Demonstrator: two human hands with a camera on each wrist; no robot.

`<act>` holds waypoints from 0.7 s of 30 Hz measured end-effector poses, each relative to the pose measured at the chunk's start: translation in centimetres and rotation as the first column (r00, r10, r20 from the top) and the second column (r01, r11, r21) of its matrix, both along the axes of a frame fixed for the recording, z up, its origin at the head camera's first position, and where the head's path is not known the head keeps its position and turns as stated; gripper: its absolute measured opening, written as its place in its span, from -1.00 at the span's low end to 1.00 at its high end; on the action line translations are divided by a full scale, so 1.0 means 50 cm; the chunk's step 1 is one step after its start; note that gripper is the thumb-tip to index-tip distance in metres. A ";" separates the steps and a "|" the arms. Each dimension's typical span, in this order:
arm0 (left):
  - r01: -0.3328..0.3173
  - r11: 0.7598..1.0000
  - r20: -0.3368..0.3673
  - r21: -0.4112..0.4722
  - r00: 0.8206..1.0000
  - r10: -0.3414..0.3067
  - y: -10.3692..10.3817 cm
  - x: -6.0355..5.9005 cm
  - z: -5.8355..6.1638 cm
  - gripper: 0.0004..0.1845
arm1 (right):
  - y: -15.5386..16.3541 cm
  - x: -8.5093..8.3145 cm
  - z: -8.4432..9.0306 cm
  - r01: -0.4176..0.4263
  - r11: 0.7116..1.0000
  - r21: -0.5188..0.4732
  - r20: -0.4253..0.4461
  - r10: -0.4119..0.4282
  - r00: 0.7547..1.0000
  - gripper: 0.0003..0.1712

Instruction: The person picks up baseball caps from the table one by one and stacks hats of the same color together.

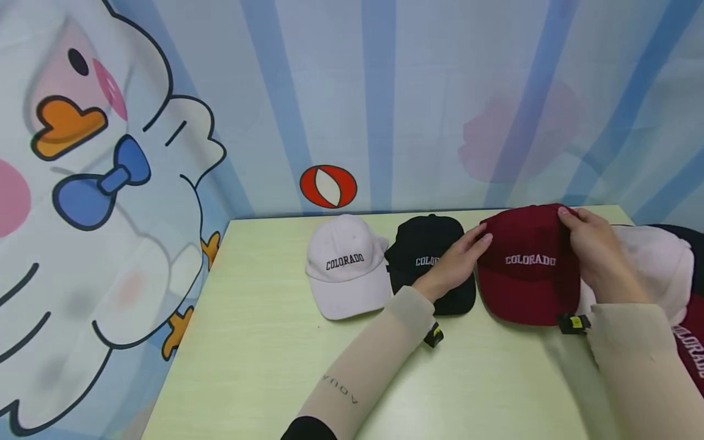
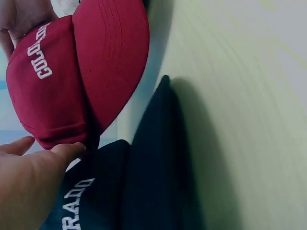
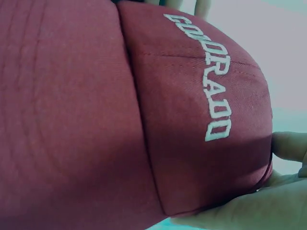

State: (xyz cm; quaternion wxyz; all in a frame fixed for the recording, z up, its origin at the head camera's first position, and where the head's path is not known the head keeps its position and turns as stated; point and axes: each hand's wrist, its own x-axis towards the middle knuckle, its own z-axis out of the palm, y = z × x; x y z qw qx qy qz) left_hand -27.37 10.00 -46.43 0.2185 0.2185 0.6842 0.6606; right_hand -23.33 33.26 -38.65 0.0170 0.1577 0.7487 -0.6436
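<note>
The right hand (image 1: 596,253) curls over the crown of the maroon cap (image 1: 530,269) from its right side, thumb and fingers gripping the fabric. The left hand (image 1: 456,263) lies with straight fingers touching the same cap's left side. The maroon cap sits on the pale green worktop (image 1: 275,342), brim toward the person. Just left of it, partly under the left hand, lies a black cap (image 1: 426,250); further left, a white cap (image 1: 343,266). More caps (image 1: 668,263) are piled to the maroon cap's right.
</note>
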 end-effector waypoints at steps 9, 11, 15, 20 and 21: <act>-0.052 0.998 -0.008 -0.042 0.999 0.052 0.011 0.003 -0.015 -0.35 | -0.001 -0.046 -0.044 -0.026 0.988 -0.155 -0.041 0.019 0.999 -0.60; -0.062 0.997 -0.022 -0.048 0.998 0.061 0.008 0.005 -0.015 -0.34 | -0.003 -0.056 -0.052 -0.032 0.981 -0.190 -0.049 0.023 0.999 -0.65; -0.078 0.992 -0.054 -0.103 0.996 0.072 0.004 0.012 -0.014 -0.31 | -0.006 -0.070 -0.071 -0.038 0.976 -0.213 -0.053 0.028 0.998 -0.71; -0.115 0.982 -0.092 -0.148 0.991 0.102 -0.004 0.016 -0.017 -0.30 | -0.018 -0.079 -0.094 -0.056 0.965 -0.255 -0.060 0.042 0.997 -0.76; -0.121 0.981 -0.098 -0.152 0.989 0.107 -0.006 0.016 -0.017 -0.30 | -0.022 -0.080 -0.097 -0.058 0.965 -0.257 -0.055 0.046 0.997 -0.76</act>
